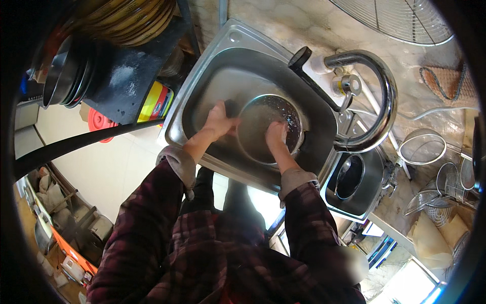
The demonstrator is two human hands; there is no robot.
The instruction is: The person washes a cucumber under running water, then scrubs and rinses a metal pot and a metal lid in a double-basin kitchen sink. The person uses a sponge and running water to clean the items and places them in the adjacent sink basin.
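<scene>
A round metal bowl or pot point(262, 157) stands in the large stainless steel sink basin point(212, 87), with murky liquid and foam-like specks in it. My right hand point(277, 135) reaches inside it with the fingers curled; whether something is held there cannot be told. At the round vessel's left side is my left hand point(219, 121), its fingertips by the rim and a small dark thing point(230, 108) beside them. Whether the left fingers grip the rim is unclear. Above the sink's right side curves a chrome faucet point(389, 98).
The small basin at the right holds a dark oval container point(350, 176) with a metal ladle point(341, 173). Wire strainers point(422, 147) lie farther right. Stacked plates point(133, 22) and metal bowls point(62, 78) occupy the dark shelf point(117, 91) at left. A woven pouch-like thing point(442, 83) lies upper right.
</scene>
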